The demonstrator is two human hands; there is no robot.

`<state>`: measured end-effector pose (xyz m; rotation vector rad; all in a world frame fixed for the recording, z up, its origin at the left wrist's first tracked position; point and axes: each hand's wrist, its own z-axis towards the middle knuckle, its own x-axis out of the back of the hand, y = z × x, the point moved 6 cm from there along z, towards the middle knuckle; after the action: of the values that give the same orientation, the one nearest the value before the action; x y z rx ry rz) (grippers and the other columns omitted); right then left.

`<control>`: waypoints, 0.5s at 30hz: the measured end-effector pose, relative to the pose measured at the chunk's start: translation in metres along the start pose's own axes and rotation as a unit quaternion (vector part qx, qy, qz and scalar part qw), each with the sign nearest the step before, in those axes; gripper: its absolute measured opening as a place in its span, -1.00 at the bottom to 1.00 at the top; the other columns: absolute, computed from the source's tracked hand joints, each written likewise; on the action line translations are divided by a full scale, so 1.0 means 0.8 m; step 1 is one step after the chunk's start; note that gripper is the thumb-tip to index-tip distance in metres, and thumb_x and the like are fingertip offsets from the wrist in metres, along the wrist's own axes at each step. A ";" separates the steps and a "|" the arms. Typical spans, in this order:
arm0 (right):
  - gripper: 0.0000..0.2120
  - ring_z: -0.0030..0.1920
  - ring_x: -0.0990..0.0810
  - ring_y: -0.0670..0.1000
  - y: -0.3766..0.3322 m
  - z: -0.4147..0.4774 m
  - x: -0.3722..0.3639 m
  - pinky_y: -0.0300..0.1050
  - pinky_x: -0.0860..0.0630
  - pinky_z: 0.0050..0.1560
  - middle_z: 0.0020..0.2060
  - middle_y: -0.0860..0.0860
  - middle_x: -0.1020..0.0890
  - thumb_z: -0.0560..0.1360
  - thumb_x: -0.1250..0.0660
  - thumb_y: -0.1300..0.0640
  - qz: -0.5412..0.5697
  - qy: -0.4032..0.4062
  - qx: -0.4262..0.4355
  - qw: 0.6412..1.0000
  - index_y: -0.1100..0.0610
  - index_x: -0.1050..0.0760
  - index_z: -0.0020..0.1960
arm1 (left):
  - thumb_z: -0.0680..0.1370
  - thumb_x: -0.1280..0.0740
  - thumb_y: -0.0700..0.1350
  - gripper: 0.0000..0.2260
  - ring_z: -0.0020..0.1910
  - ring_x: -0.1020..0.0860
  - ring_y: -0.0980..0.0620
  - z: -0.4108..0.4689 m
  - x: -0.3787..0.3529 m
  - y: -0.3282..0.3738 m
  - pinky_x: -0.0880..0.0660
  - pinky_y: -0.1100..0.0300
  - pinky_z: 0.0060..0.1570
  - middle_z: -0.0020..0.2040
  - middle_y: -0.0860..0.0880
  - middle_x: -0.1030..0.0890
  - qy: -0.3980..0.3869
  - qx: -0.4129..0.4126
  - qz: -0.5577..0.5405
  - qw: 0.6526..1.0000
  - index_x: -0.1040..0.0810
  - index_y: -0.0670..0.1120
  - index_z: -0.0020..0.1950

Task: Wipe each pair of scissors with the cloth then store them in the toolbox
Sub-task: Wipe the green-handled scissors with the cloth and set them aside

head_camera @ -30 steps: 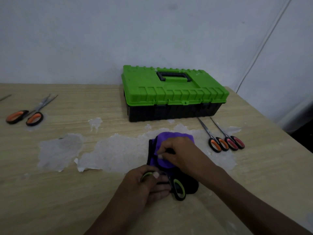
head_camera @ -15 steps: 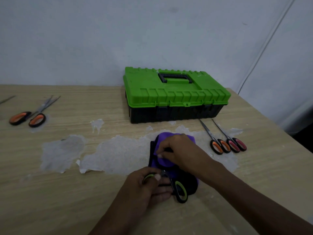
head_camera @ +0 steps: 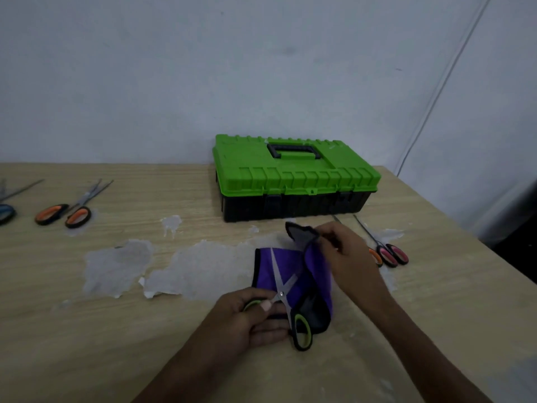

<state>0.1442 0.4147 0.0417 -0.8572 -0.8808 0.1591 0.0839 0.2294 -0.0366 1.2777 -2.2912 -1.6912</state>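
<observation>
Green-handled scissors [head_camera: 283, 289] lie with blades apart on a purple cloth [head_camera: 286, 266] with black edging, near the table's front. My left hand [head_camera: 247, 318] grips their left handle ring. My right hand [head_camera: 345, 254] pinches the cloth's far corner and holds it lifted and folded back to the right. The toolbox [head_camera: 293, 175], green lid on a black base, stands shut behind them against the wall. Red-handled scissors [head_camera: 390, 253] and a partly hidden orange-handled pair [head_camera: 374, 255] lie just right of my right hand.
Orange-handled scissors [head_camera: 66, 210] lie at the far left, with a blue-handled pair [head_camera: 5, 212] cut off by the frame edge. The wooden table [head_camera: 87, 330] has peeled pale patches [head_camera: 116, 266]. Its right edge runs diagonally past the toolbox.
My right hand has peeled the cloth back off the scissors, uncovering the blades. My left hand has stayed on the handle. The view has shifted slightly.
</observation>
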 end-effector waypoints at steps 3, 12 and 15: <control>-0.87 -0.21 -0.57 -0.16 0.005 -0.023 0.043 -0.35 -0.46 -0.20 -0.24 -0.08 -0.62 0.58 -0.21 0.32 0.119 0.058 -0.031 0.991 0.18 -0.52 -0.03 | 0.62 -0.23 -0.32 -0.83 -0.02 -0.71 -0.22 -0.002 -0.001 0.002 -0.67 0.03 -0.07 -0.01 -0.24 -0.72 -0.004 -0.005 -0.005 1.000 -0.60 -0.27 0.11; -0.85 -0.12 -0.63 0.09 0.017 -0.063 0.058 -0.05 -0.60 -0.09 -0.16 0.07 -0.67 0.57 -0.21 0.33 0.274 0.079 -0.105 0.953 0.20 -0.55 0.00 | 0.60 -0.25 -0.32 -0.81 0.00 -0.70 -0.23 -0.006 0.008 0.025 -0.68 0.04 -0.09 0.02 -0.24 -0.71 0.004 -0.038 -0.025 0.999 -0.58 -0.27 0.17; -0.85 -0.11 -0.62 0.09 0.016 -0.070 0.044 0.03 -0.54 -0.07 -0.15 0.07 -0.66 0.57 -0.22 0.33 0.259 0.076 -0.103 0.957 0.20 -0.54 0.01 | 0.60 -0.27 -0.31 -0.83 -0.01 -0.70 -0.23 -0.006 0.012 0.027 -0.68 0.05 -0.10 0.01 -0.24 -0.71 0.012 -0.032 -0.004 0.999 -0.59 -0.26 0.15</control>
<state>0.2107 0.4062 0.0350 -1.2699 -0.5181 0.4582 0.0669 0.2211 -0.0216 1.2901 -2.2030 -1.7263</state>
